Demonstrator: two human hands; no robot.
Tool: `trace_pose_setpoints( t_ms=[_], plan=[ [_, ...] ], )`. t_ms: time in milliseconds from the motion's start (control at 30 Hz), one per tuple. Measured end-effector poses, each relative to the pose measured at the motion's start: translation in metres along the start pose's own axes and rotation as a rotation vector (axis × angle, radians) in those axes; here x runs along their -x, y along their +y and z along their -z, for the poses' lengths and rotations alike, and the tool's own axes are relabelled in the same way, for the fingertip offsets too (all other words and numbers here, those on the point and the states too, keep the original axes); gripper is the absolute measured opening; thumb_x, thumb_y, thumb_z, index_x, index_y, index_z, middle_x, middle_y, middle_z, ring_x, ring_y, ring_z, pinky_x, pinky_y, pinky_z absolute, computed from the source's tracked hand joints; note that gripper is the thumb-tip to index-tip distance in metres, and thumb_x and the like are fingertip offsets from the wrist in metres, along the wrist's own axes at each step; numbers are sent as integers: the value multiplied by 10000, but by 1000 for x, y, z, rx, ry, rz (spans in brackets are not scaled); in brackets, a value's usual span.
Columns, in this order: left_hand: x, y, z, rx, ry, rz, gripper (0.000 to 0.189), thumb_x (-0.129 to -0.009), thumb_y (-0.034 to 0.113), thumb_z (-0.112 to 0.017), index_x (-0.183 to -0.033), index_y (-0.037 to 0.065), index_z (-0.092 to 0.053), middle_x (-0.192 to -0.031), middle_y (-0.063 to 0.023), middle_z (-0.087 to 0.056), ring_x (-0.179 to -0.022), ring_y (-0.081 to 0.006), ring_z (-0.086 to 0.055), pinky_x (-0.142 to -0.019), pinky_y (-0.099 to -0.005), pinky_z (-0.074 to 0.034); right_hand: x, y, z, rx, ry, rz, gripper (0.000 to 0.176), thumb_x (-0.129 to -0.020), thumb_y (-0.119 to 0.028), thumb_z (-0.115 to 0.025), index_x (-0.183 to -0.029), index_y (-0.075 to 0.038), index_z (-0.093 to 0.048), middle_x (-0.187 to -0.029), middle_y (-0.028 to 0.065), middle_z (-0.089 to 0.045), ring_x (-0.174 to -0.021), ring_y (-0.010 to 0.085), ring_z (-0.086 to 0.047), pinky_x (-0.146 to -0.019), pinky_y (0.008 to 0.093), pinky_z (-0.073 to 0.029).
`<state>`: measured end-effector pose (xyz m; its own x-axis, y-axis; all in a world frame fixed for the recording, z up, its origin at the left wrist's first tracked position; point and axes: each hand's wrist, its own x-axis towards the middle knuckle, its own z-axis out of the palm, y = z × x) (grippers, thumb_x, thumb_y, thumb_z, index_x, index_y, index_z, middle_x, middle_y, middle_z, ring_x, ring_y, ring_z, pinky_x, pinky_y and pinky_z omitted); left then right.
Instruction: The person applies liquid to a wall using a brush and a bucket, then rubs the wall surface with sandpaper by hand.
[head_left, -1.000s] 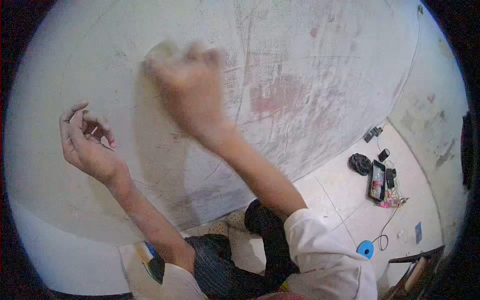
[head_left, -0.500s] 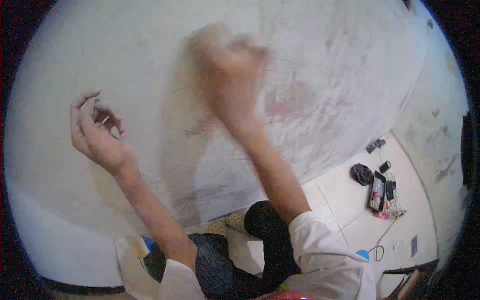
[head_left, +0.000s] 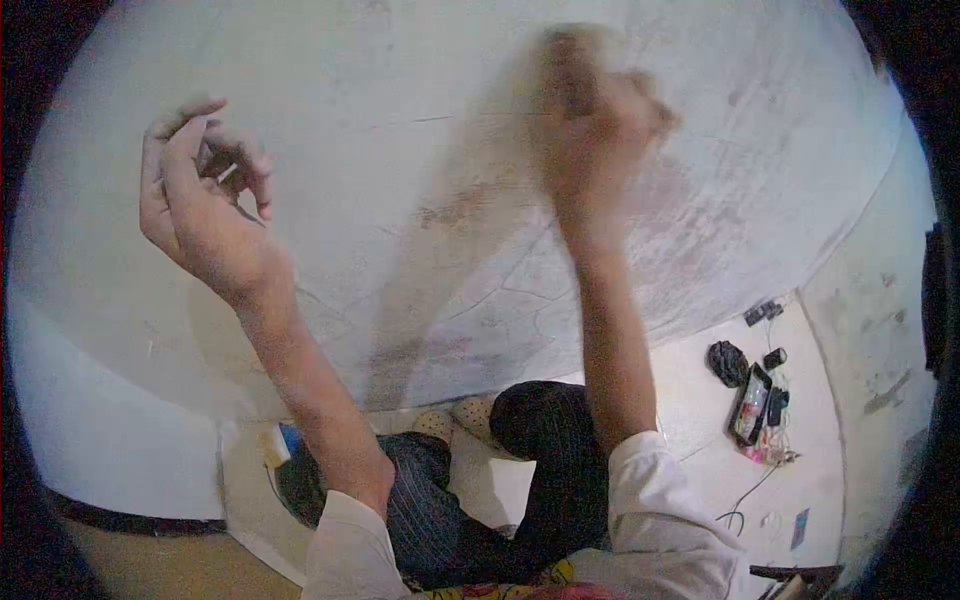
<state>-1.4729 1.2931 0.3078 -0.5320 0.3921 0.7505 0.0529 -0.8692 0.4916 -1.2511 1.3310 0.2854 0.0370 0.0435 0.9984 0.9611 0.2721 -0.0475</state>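
Observation:
My right hand (head_left: 605,130) is smeared by motion at the upper middle of the wall (head_left: 400,60). Its fingers look closed, and a dark brownish blur shows at their upper left; what they hold cannot be made out. To the left, my left hand (head_left: 205,190) is raised in front of the wall with its fingers curled round. A small pale sliver (head_left: 229,174) shows between those fingers, too small to name. Reddish-brown scuffs and thin cracks mark the wall's pale surface around my right hand.
Below are my bent legs in dark trousers (head_left: 550,480) and dotted footwear (head_left: 475,415) on the tiled floor (head_left: 690,410). Rightward lie a black bag (head_left: 727,363), a dark tray (head_left: 750,405) with a bottle and cables, and a power strip (head_left: 763,313). A second wall (head_left: 880,330) meets this one.
My right hand has moved to the right and slightly up along the wall. My left hand sits higher in view, its fingers still curled. The view has shifted slightly.

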Motion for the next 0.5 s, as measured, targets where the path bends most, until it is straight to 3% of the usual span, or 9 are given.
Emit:
trace_pose_setpoints(
  t_ms=[33, 100, 233, 333, 400, 433, 500],
  plan=[
    [-1, 4, 1, -12, -2, -25, 180, -872, 134, -473, -880, 5, -597, -558, -25, -512, -452, -76, -441, -361, -208, -266, -14, 9, 2, -4, 74, -232, 161, -800, -189, -641, -946, -134, -684, -627, 80, -602, -618, 259, -517, -661, 402, -366],
    [-3, 8, 5, -27, 8, -47, 181, -873, 135, -473, -881, 4, -597, -558, -25, -513, -451, -77, -446, -359, -207, -267, -14, 2, 8, 20, 126, -187, 127, -798, -154, -631, -914, -133, -680, -619, 99, -600, -597, 259, -514, -678, 397, -379],
    [-4, -1, 7, 9, -5, -38, 177, -871, 125, -470, -884, 4, -598, -560, -27, -515, -448, -83, -467, -355, -207, -271, 53, -58, -12, -124, -212, 174, 263, -730, -93, -620, -977, -175, -653, -801, 57, -623, -785, 266, -525, -733, 411, -357],
    [-3, -4, 1, 14, 0, -28, 177, -871, 123, -469, -886, 6, -602, -561, -24, -517, -449, -84, -475, -355, -205, -272, 63, -60, -22, -209, -259, 318, 322, -690, -134, -644, -1006, -194, -636, -829, 27, -595, -872, 274, -507, -761, 420, -331],
    [-5, -5, 2, -6, 6, -13, 179, -870, 123, -469, -887, 8, -604, -562, -22, -520, -449, -83, -476, -355, -205, -274, 46, -23, -18, 3, -145, 253, 265, -734, -152, -641, -995, -200, -647, -755, 34, -573, -836, 268, -521, -773, 426, -317],
    [-6, -6, 1, -26, 10, -17, 181, -871, 125, -469, -885, 7, -605, -564, -22, -524, -450, -83, -477, -356, -204, -274, 32, -2, -14, 112, -87, 91, 214, -806, -158, -617, -1016, -176, -657, -716, 58, -593, -736, 252, -542, -760, 412, -345],
    [-2, 3, 9, -61, 41, -23, 183, -873, 126, -468, -883, 6, -606, -566, -21, -528, -450, -82, -478, -356, -203, -274, 2, 24, 12, -102, 18, -172, 174, -891, -187, -579, -1005, -79, -653, -626, 100, -578, -557, 216, -512, -586, 364, -377]
  ],
)
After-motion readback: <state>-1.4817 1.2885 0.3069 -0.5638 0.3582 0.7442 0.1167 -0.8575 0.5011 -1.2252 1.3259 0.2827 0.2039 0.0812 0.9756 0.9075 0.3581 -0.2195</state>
